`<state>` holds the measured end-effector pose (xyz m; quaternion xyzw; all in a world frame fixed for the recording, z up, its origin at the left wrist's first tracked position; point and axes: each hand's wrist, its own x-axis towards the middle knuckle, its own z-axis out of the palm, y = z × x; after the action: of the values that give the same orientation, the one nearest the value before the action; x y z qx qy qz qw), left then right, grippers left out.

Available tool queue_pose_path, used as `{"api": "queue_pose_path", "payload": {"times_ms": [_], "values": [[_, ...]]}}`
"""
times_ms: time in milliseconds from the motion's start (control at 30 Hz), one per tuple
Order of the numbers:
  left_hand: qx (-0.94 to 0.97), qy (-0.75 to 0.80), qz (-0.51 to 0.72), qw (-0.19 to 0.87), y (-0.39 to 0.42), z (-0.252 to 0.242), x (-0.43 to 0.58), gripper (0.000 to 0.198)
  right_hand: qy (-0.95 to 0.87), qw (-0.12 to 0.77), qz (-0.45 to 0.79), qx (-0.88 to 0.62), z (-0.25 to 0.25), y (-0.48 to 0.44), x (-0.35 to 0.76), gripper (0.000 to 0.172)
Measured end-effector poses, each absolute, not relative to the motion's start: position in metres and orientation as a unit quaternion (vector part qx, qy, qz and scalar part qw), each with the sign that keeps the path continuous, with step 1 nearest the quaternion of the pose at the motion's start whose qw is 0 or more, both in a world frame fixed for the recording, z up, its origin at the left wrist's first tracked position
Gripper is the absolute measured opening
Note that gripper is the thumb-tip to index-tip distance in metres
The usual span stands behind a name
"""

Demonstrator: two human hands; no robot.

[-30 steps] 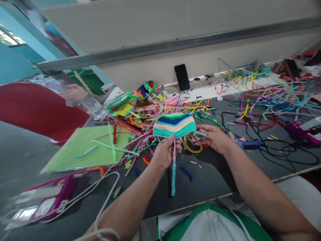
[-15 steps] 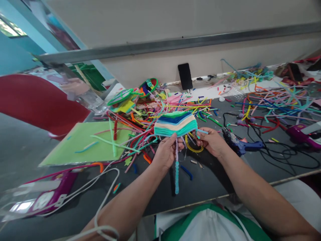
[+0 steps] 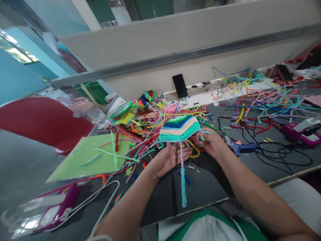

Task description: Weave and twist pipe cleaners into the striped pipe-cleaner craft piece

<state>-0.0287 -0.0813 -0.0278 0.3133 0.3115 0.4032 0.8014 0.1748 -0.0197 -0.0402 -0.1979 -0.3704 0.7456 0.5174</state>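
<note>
A striped pipe-cleaner piece [image 3: 179, 129], banded in green, blue, cream and turquoise, is held up over the dark table. From its lower edge hangs a lilac stem with a twisted turquoise end [image 3: 183, 187]. My right hand [image 3: 212, 142] pinches the piece near its right corner, where a light blue end sticks out; the fingertips are partly hidden. Under the piece, my left hand [image 3: 173, 157] lies palm up with its fingers stretched out behind the stem. A yellow pipe-cleaner loop [image 3: 195, 154] shows between the hands.
Loose pipe cleaners [image 3: 147, 124] are heaped behind the piece. Glue guns lie at both sides, one purple [image 3: 62, 204] at left and one blue [image 3: 242, 147] at right, with cords. A green sheet [image 3: 87, 157], a phone [image 3: 180, 86] and a clear bottle [image 3: 96, 115] are also there.
My left hand has let go of the piece's lower edge and its fingers have opened out. My right hand keeps its hold. The view has tilted up.
</note>
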Motion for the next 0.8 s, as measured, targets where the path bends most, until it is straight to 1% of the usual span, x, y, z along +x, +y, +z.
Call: {"api": "queue_pose_path", "payload": {"times_ms": [100,200,300,367,400,433,467,533,567,600,667,800], "values": [[0.376,0.342,0.322,0.799,-0.085,-0.019,-0.038,0.066,-0.381,0.509,0.751,-0.175,-0.033,-0.022,0.184,0.019],[0.459,0.397,0.208,0.767,-0.092,-0.003,-0.052,0.055,-0.395,0.508,0.75,-0.154,-0.027,-0.027,0.191,0.02],[0.585,0.409,0.029,0.699,-0.109,0.033,-0.065,0.05,-0.413,0.495,0.754,-0.128,-0.023,-0.03,0.194,0.021],[0.658,0.359,-0.059,0.66,-0.123,0.069,-0.068,0.048,-0.419,0.479,0.762,-0.122,-0.023,-0.032,0.194,0.021],[0.692,0.326,-0.066,0.641,-0.129,0.087,-0.065,0.046,-0.42,0.469,0.767,-0.122,-0.023,-0.032,0.193,0.021],[0.729,0.304,-0.044,0.611,-0.134,0.104,-0.061,0.044,-0.421,0.458,0.773,-0.125,-0.024,-0.033,0.192,0.021],[0.768,0.293,0.009,0.569,-0.136,0.118,-0.054,0.044,-0.423,0.447,0.777,-0.129,-0.025,-0.033,0.191,0.021],[0.807,0.367,0.171,0.43,-0.131,0.135,-0.036,0.041,-0.429,0.431,0.782,-0.135,-0.027,-0.034,0.189,0.02],[0.814,0.405,0.225,0.349,-0.123,0.137,-0.025,0.038,-0.432,0.426,0.783,-0.136,-0.027,-0.034,0.188,0.019],[0.815,0.426,0.253,0.3,-0.113,0.135,-0.014,0.036,-0.434,0.423,0.784,-0.137,-0.028,-0.035,0.188,0.019],[0.817,0.422,0.288,0.267,-0.087,0.121,0.004,0.03,-0.432,0.422,0.785,-0.138,-0.029,-0.035,0.189,0.017],[0.868,0.358,0.207,0.273,-0.041,0.089,0.023,0.019,-0.428,0.429,0.783,-0.14,-0.031,-0.033,0.191,0.015]]}}
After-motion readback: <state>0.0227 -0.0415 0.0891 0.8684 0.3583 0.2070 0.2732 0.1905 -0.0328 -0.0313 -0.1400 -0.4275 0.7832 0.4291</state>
